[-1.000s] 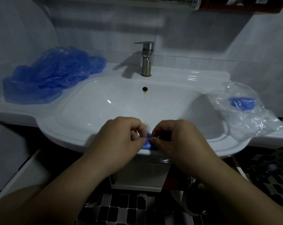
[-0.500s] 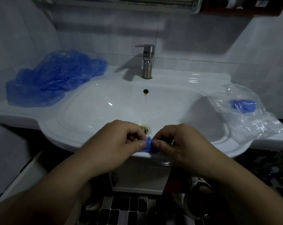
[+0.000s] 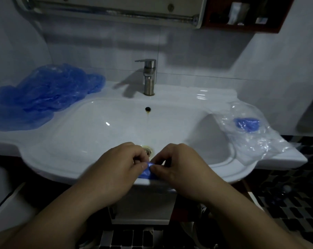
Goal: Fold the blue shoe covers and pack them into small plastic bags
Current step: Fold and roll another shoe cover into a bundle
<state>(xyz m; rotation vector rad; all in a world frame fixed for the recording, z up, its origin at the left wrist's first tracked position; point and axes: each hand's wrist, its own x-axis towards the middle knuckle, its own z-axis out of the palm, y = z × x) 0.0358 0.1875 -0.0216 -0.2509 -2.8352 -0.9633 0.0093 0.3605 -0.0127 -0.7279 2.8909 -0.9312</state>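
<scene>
Over the front rim of the white sink [image 3: 66,155], my left hand [image 3: 119,168] and my right hand [image 3: 180,169] both pinch a small folded blue shoe cover [image 3: 147,171], mostly hidden between my fingers. A loose pile of blue shoe covers [image 3: 44,94] lies on the sink's left ledge. On the right ledge sits a heap of small clear plastic bags [image 3: 259,141], and one of them holds a folded blue shoe cover [image 3: 246,124].
A steel faucet [image 3: 149,78] stands at the back of the basin, and the drain [image 3: 148,150] lies just beyond my fingers. A rail and a dark red shelf [image 3: 241,15] hang on the tiled wall. The floor below is checkered tile.
My hands stay together on the small blue shoe cover and shift their pinch slightly. The view has tilted up, showing more of the wall.
</scene>
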